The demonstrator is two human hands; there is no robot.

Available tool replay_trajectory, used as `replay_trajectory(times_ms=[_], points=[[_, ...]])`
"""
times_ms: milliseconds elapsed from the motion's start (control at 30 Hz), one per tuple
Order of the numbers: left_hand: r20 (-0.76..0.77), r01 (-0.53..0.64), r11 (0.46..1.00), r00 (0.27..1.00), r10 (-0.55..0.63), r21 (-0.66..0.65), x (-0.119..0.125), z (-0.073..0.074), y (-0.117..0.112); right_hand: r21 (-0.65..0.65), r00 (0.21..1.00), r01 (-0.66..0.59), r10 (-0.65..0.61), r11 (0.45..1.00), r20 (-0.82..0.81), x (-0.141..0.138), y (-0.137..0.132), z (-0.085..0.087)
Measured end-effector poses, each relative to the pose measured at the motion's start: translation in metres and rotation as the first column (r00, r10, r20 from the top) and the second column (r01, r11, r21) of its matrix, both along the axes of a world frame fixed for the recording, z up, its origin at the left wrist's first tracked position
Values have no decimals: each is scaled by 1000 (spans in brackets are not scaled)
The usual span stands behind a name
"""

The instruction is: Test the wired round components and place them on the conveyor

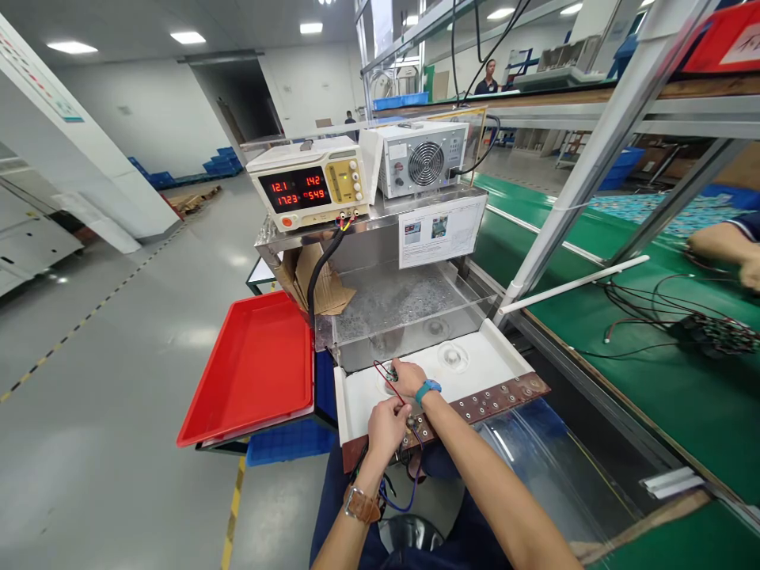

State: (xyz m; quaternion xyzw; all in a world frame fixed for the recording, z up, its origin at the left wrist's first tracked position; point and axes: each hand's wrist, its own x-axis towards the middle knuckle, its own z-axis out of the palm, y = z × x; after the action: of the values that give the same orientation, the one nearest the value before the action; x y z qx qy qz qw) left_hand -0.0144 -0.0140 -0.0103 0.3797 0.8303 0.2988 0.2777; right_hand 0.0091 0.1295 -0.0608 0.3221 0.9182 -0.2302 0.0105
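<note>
My left hand is closed in a pinch over thin red and blue wires at the brown terminal strip along the front of a white fixture tray. It wears a brown watch. My right hand, with a blue wristband, rests on the white tray, fingers curled on a small dark circuit part with a red wire. What the fingers grip is too small to make out clearly.
A red tray sits left of the fixture over a blue bin. Behind stand a power supply with red digits and a fan unit. A green conveyor with cables runs right; another person's arm reaches in there.
</note>
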Motion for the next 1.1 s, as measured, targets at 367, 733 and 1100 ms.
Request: replay_trajectory(times_ms=[367,733,1100], points=[[-13,-3,1000,1000,3,-19,1,3,0,-9,1000,-4,4,1000,9,0,1,0],[-14,-9,1000,1000,8,-14,1,5,0,-13,1000,2,-2,1000,3,0,1,0],[-6,4,1000,1000,-4,0,1,5,-1,-17,1000,6,-6,1000,7,0,1,-2]])
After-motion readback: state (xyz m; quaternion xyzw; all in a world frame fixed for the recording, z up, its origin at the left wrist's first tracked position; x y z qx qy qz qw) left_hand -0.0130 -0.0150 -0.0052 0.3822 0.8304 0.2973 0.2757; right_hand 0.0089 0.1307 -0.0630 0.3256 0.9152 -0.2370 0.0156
